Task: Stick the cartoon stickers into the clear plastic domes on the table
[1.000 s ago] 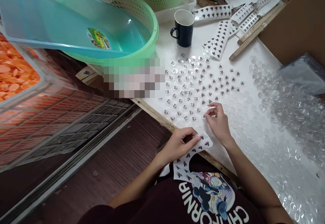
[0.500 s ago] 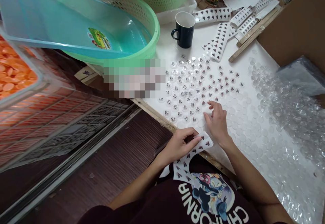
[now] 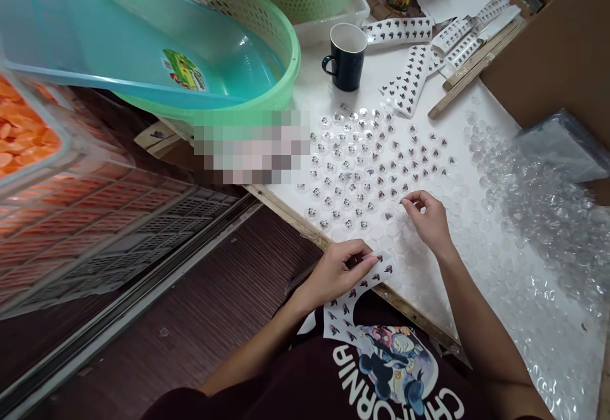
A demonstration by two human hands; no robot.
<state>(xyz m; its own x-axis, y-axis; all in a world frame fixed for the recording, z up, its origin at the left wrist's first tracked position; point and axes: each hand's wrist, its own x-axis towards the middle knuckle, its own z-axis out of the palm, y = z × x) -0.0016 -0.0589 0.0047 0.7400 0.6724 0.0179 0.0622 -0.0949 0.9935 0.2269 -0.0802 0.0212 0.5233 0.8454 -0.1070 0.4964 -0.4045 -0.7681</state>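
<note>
My left hand (image 3: 344, 269) is closed on a white sheet of stickers (image 3: 359, 286), pinched between thumb and fingers at the table's front edge. The sheet carries small dark printed figures and bends down toward my shirt. Just over the table, my right hand (image 3: 429, 216) is closed in a pinch, with a small dark sticker (image 3: 401, 201) at its fingertips. Below and left of those fingertips lies a clear disc (image 3: 388, 216) bearing a dark sticker. Many stickered clear discs (image 3: 351, 149) are spread across the white table (image 3: 309, 99). Plain clear discs (image 3: 457, 242) lie right of my right hand.
A dark mug (image 3: 347, 58) stands behind the discs, near more sticker sheets (image 3: 412, 80) and wooden strips (image 3: 476, 67). Clear pieces are heaped (image 3: 538, 210) at right. Green baskets (image 3: 286, 89) and a crate of orange pieces (image 3: 28, 124) are on the left.
My right hand has moved right and its fingers have drawn together. A dark sticker now shows on the disc where its fingertips were. My left hand and the sheet have barely moved.
</note>
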